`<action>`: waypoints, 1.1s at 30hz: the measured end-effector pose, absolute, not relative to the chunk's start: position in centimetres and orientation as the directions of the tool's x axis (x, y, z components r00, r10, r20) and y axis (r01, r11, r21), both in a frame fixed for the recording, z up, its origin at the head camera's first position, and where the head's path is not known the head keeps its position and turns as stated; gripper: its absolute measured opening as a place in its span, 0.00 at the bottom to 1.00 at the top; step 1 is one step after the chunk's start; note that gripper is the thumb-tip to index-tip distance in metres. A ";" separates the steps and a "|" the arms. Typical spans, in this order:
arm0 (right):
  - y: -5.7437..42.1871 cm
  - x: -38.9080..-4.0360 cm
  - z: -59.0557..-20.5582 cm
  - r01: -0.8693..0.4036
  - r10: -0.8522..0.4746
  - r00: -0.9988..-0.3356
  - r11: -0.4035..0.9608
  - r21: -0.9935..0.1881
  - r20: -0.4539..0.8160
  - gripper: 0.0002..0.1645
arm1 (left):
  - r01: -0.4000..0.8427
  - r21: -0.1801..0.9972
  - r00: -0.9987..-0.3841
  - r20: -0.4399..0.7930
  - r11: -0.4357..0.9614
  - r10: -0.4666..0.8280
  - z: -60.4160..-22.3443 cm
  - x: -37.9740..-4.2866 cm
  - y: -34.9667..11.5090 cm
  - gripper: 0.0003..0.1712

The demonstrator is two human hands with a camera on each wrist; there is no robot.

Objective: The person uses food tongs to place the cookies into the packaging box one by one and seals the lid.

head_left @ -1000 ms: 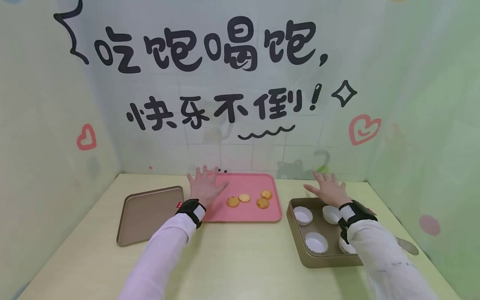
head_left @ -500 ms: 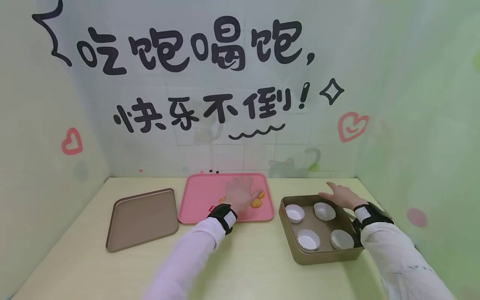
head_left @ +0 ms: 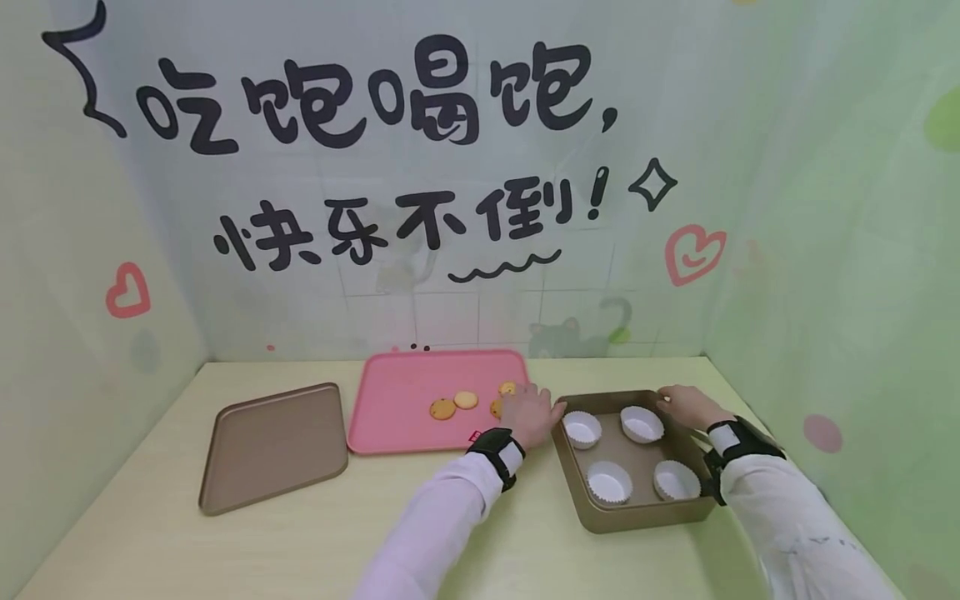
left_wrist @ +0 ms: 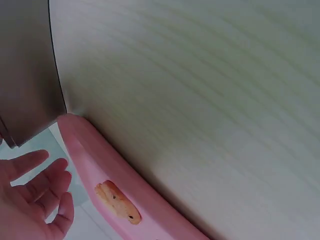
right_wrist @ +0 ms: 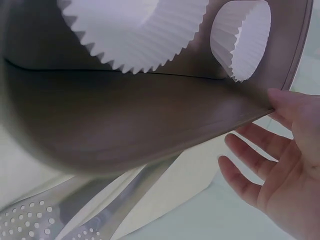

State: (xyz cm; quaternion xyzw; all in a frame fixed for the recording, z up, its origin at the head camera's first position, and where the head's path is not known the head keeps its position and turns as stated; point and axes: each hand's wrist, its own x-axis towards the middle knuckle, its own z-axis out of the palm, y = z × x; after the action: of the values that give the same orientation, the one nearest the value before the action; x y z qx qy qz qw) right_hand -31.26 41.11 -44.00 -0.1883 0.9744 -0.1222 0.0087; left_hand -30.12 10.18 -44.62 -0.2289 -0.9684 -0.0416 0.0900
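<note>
A deep brown square baking pan (head_left: pixel 637 521) with several white paper baking cups (head_left: pixel 609 482) stands on the right of the table. My right hand (head_left: pixel 693 406) grips its far right corner. In the right wrist view the thumb lies on the rim, with the other fingers outside the wall. My left hand (head_left: pixel 531 415) is over the right edge of the pink tray (head_left: pixel 397 417), its thumb at the pan's left rim. Its other fingers are loosely bent and hold nothing in the left wrist view. Several cookies (head_left: pixel 442 409) lie on the tray, some partly hidden by this hand.
On the left lies a shallow brown tray (head_left: pixel 273 450). Beside the pan, the right wrist view shows perforated metal utensil ends (right_wrist: pixel 30 220); the rest is hidden. A printed curtain (head_left: pixel 360 317) closes off the back and both sides of the table.
My left hand has moved right across the pink tray to the pan's left side. The right hand has come from above the pan onto its far right rim. The head view has turned slightly right.
</note>
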 end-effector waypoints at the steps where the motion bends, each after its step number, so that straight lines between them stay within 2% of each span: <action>1: 40.9 -31.1 -43.9 -0.370 -0.371 -0.928 0.899 -0.235 0.045 0.13 | 0.462 0.040 -0.872 0.206 0.886 0.445 -44.6 -30.1 10.3 0.22; 4: 39.5 -30.1 -42.8 -0.353 -0.352 -0.935 0.912 -0.207 0.040 0.06 | 0.513 0.033 -0.843 0.209 0.858 0.496 -44.5 -30.1 10.7 0.16; 7: 38.7 -29.3 -42.1 -0.342 -0.341 -0.939 0.919 -0.195 0.043 0.07 | 0.527 0.102 -0.844 0.176 0.844 0.506 -44.0 -29.9 11.0 0.14; 11: 38.1 -28.5 -41.5 -0.342 -0.334 -0.940 0.919 -0.198 0.071 0.12 | 0.489 0.223 -0.872 0.132 0.843 0.471 -43.4 -29.5 11.4 0.14; 19: 37.5 -27.6 -41.3 -0.312 -0.306 -0.950 0.911 -0.269 0.066 0.28 | 0.430 0.346 -0.903 0.170 0.834 0.395 -43.3 -28.7 11.1 0.16; 24: 37.1 -26.9 -41.2 -0.282 -0.288 -0.957 0.906 -0.314 0.026 0.29 | 0.426 0.373 -0.904 0.194 0.824 0.380 -43.6 -28.3 10.6 0.17; 33: 35.9 -25.0 -41.3 -0.248 -0.275 -0.961 0.883 -0.399 -0.010 0.25 | 0.472 0.362 -0.881 0.234 0.804 0.412 -43.6 -27.2 8.8 0.14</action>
State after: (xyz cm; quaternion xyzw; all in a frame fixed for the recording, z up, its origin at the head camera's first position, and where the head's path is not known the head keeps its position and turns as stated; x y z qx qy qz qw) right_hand -24.97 35.95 -41.32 -0.1349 0.9696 -0.2013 0.0330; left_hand -27.25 8.79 -43.60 -0.2334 -0.9469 -0.2090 0.0721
